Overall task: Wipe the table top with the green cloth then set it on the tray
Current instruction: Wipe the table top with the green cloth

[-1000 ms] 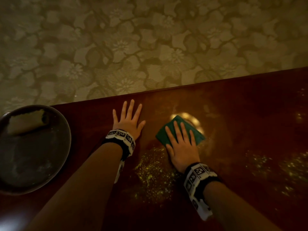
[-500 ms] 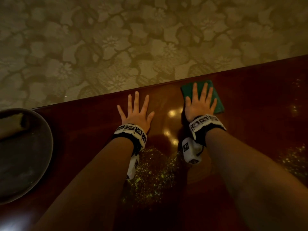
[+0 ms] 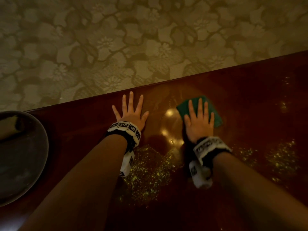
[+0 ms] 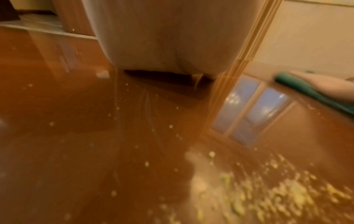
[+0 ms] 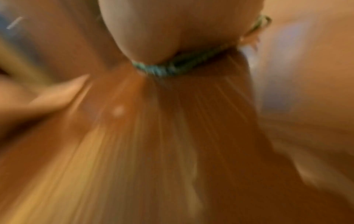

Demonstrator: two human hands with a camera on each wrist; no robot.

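Observation:
A folded green cloth [image 3: 216,116] lies flat on the dark glossy wooden table top [image 3: 250,100] near its far edge. My right hand [image 3: 199,120] presses down on it with straight, spread fingers. My left hand [image 3: 130,112] lies flat on the bare wood to the left, fingers spread, holding nothing. The round dark tray [image 3: 25,164] sits at the left edge of the head view. The left wrist view shows the cloth [image 4: 298,84] under the right hand at its right side. In the blurred right wrist view the cloth's edge [image 5: 168,68] peeks from under the palm.
Yellow-green crumbs [image 3: 150,174] are scattered on the wood just behind my wrists, and more [image 3: 280,157] lie to the right. A pale folded item [image 3: 8,127] rests in the tray. Beyond the table's far edge lies a floral patterned floor [image 3: 133,39].
The right hand pushed the cloth from mid-table out to the far edge, and has now drawn it back a little toward me. The left hand stays flat in place.

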